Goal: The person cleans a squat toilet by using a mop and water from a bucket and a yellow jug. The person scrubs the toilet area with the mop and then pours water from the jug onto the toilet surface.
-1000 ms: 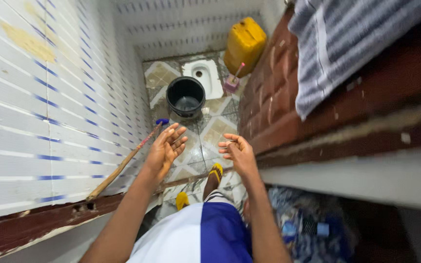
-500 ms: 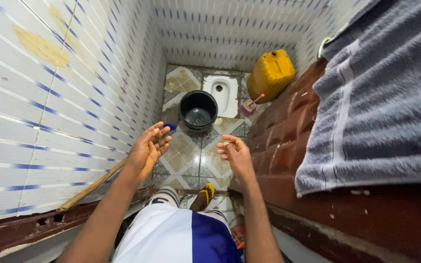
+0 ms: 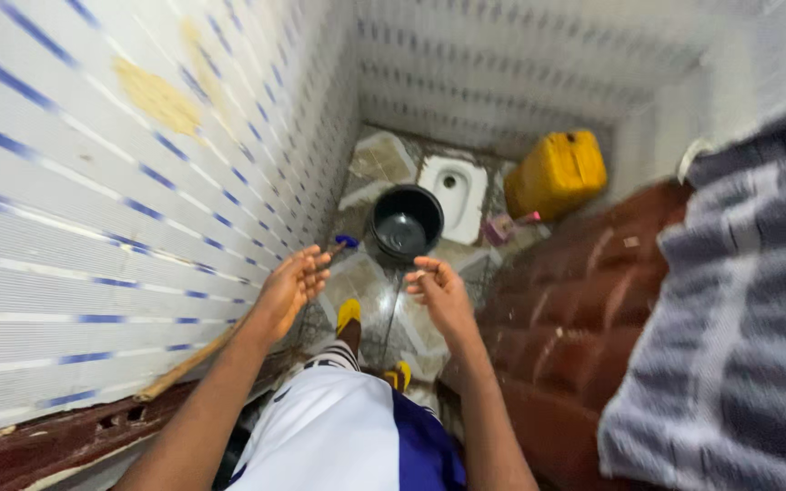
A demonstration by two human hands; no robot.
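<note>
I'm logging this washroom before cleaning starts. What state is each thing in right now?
Left hand: open, empty, palm up.
Right hand: fingers loosely curled, holding nothing visible.
Black bucket: upright, some water inside.
Yellow jerrycan: upright by the back wall.
Wooden stick: leaning along the left wall.
Striped towel: draped over the brown door.

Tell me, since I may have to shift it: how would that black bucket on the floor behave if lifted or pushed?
The black bucket seems to hold water, so it is probably heavy and may slosh if pushed. It stands upright and wide, so tipping looks unlikely. The glossy floor tiles might let it slide.
</note>
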